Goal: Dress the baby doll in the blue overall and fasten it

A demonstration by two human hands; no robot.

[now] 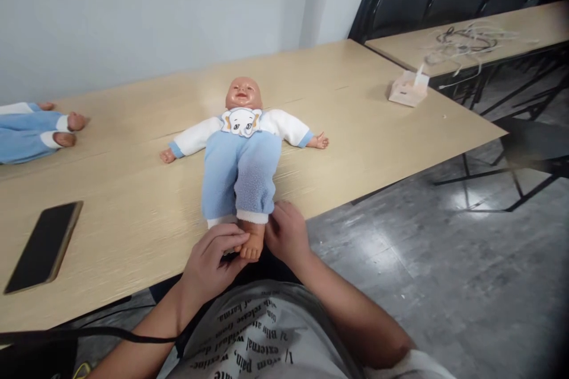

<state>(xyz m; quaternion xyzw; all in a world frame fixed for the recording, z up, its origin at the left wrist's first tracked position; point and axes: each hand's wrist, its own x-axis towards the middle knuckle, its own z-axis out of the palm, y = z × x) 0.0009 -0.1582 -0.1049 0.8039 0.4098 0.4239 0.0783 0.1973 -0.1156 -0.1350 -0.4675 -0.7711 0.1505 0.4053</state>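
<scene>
Doll: the doll (242,148) lies face up at the centre of the frame on the wooden table (133,213), arms spread, bare feet over the near edge.
Left hand: the left hand (213,260), lower centre, has its fingers bent narrowly around the doll's foot.
Right hand: the right hand (287,234) is just right of that foot, fingers curled against the white trouser cuff; I cannot tell if it grips.
Lower left: a dark phone (44,246) lies flat.
Upper left: a second doll's legs (31,130).
Upper right: a tissue box (409,89).
</scene>
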